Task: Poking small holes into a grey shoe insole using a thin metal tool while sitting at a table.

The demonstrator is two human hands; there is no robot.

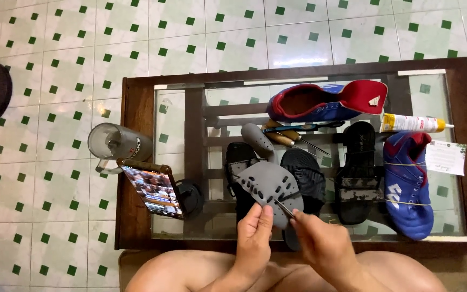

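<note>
Left hand (255,232) pinches lower edge of grey perforated shoe upper (266,186), held above near edge of glass-top table (136,162). Right hand (320,243) closed on thin metal tool (284,208), tip touching the upper. Behind it: black sandals (358,178); farther back, blue-red shoe (325,101).

Glass-topped wooden table (136,162) — shoes (325,101), sandals (358,173), glue tube (414,124), mug (117,143), phone (152,189)
</note>
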